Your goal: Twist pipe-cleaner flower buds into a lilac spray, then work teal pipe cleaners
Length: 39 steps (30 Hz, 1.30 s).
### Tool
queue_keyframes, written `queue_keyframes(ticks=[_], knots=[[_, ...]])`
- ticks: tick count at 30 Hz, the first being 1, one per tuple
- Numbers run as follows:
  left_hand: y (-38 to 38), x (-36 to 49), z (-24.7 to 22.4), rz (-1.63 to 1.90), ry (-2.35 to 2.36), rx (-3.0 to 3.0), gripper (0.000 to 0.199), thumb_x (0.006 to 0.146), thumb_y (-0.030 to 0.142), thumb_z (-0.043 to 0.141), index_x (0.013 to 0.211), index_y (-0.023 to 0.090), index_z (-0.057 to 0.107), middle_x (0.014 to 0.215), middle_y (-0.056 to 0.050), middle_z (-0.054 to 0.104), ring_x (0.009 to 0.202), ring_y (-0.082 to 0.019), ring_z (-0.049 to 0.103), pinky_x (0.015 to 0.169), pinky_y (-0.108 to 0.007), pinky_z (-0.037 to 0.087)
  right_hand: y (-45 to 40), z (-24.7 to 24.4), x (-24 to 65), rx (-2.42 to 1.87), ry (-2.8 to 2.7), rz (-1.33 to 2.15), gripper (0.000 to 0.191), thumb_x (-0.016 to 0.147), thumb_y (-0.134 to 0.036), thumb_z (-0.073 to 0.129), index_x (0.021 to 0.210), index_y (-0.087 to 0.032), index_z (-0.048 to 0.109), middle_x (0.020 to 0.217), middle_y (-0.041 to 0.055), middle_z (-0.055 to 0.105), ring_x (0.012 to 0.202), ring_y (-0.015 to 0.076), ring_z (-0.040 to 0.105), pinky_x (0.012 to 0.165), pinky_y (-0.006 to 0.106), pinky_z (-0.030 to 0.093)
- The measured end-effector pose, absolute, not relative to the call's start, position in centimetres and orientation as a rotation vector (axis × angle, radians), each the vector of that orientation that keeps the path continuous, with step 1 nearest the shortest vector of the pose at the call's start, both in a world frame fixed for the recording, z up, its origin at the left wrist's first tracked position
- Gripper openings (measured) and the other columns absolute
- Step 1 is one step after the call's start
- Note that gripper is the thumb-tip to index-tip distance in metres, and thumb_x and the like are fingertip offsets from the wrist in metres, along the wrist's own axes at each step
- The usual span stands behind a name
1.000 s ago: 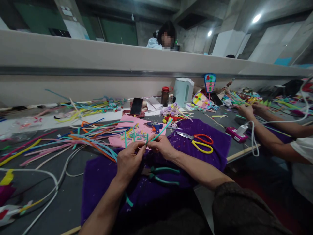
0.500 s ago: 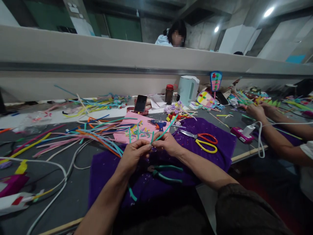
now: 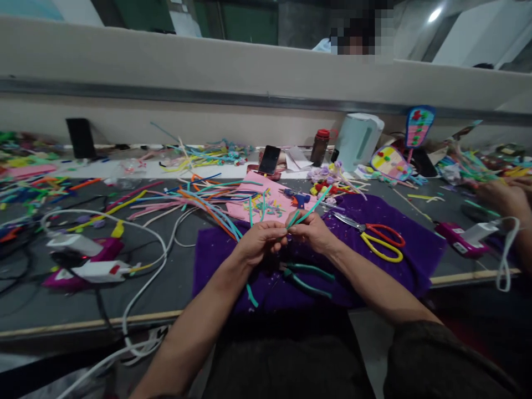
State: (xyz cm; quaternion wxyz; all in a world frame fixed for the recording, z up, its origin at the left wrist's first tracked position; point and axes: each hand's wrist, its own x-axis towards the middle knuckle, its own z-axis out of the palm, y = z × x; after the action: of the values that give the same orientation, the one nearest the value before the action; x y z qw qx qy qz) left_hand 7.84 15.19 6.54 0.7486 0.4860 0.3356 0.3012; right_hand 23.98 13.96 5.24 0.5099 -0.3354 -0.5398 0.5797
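My left hand (image 3: 261,241) and my right hand (image 3: 311,230) meet over the purple cloth (image 3: 211,277), fingertips pinched together on green pipe cleaners (image 3: 318,203). Green stems stick up beside both hands, and one end hangs below my left hand. Where the stems join between my fingers is too small to make out. Green-handled pliers (image 3: 310,279) lie on the cloth just below my hands. Scissors (image 3: 374,235) with red and yellow handles rest to the right. Behind my hands is a pink sheet (image 3: 239,206) with small cut pieces and a blue glue gun (image 3: 298,199).
Loose pipe cleaners (image 3: 166,202) spread at the left, near white cables and power strips (image 3: 100,271). A phone (image 3: 269,159), a red-capped bottle (image 3: 320,147) and a pale kettle (image 3: 358,141) stand behind. Another person's hand (image 3: 501,197) is at the far right.
The view has turned left, so everything appears further right and the left power strips show more fully. My hands stay pinched together, and the green stems at my right hand now spread apart slightly.
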Motion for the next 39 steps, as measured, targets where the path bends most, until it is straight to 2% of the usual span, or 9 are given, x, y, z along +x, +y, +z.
queue_keyframes(ticks=[5, 10, 13, 18, 24, 33, 39], knots=[[15.4, 7.9, 6.3, 0.622, 0.686, 0.996, 0.015, 0.066, 0.025, 0.061, 0.064, 0.012, 0.055, 0.054, 0.002, 0.055, 0.037, -0.003, 0.044, 0.035, -0.014, 0.031, 13.9, 5.2, 23.6, -0.834, -1.269, 1.339, 0.011, 0.062, -0.021, 0.063, 0.062, -0.016, 0.053, 0.045, -0.0064, 0.045, 0.036, 0.0044, 0.033, 0.037, 0.019, 0.021], [15.7, 8.1, 6.1, 0.880, 0.819, 1.139, 0.029, 0.072, 0.039, 0.056, 0.084, 0.014, 0.059, 0.071, -0.002, 0.061, 0.044, -0.006, 0.051, 0.036, -0.015, 0.032, 14.7, 4.7, 23.4, -0.802, -1.130, 1.320, 0.014, 0.064, -0.019, 0.061, 0.058, -0.016, 0.049, 0.041, -0.0078, 0.039, 0.033, 0.0036, 0.029, 0.034, 0.019, 0.017], [15.4, 8.3, 5.9, 1.068, 0.940, 1.366, 0.034, 0.071, 0.043, 0.055, 0.090, 0.015, 0.060, 0.076, -0.002, 0.061, 0.049, -0.008, 0.053, 0.041, -0.018, 0.037, 14.9, 4.6, 23.4, -0.798, -1.107, 1.321, 0.015, 0.064, -0.020, 0.061, 0.056, -0.016, 0.049, 0.039, -0.0081, 0.037, 0.032, 0.0036, 0.028, 0.034, 0.019, 0.018], [14.6, 8.7, 5.1, 1.333, 1.170, 2.180, 0.020, 0.074, 0.032, 0.056, 0.087, 0.018, 0.060, 0.081, -0.003, 0.062, 0.064, -0.010, 0.056, 0.059, -0.022, 0.042, 14.7, 4.5, 23.2, -0.830, -1.090, 1.326, 0.015, 0.064, -0.021, 0.061, 0.058, -0.016, 0.049, 0.038, -0.0085, 0.037, 0.033, 0.0036, 0.029, 0.034, 0.018, 0.018], [14.7, 8.5, 4.6, 1.353, 1.236, 2.707, 0.013, 0.081, 0.023, 0.047, 0.085, 0.017, 0.058, 0.078, -0.004, 0.062, 0.076, -0.014, 0.057, 0.066, -0.023, 0.040, 14.7, 4.2, 22.9, -0.868, -1.079, 1.350, 0.016, 0.064, -0.023, 0.062, 0.057, -0.016, 0.049, 0.040, -0.0079, 0.038, 0.033, 0.0038, 0.030, 0.034, 0.019, 0.018], [15.0, 8.3, 4.5, 1.310, 1.253, 2.772, 0.015, 0.081, 0.019, 0.044, 0.082, 0.017, 0.058, 0.075, -0.005, 0.060, 0.075, -0.015, 0.056, 0.066, -0.024, 0.039, 14.7, 4.0, 22.6, -0.906, -1.114, 1.266, 0.017, 0.063, -0.024, 0.063, 0.056, -0.015, 0.051, 0.042, -0.0077, 0.037, 0.035, 0.0035, 0.027, 0.035, 0.019, 0.017], [14.8, 8.1, 5.4, 1.237, 1.112, 2.413, 0.015, 0.079, 0.022, 0.046, 0.075, 0.018, 0.060, 0.073, -0.002, 0.060, 0.072, -0.012, 0.054, 0.066, -0.023, 0.039, 14.5, 4.5, 23.3, -0.973, -1.265, 1.169, 0.011, 0.063, -0.023, 0.064, 0.061, -0.013, 0.058, 0.043, -0.0060, 0.044, 0.037, 0.0046, 0.034, 0.037, 0.019, 0.022]])
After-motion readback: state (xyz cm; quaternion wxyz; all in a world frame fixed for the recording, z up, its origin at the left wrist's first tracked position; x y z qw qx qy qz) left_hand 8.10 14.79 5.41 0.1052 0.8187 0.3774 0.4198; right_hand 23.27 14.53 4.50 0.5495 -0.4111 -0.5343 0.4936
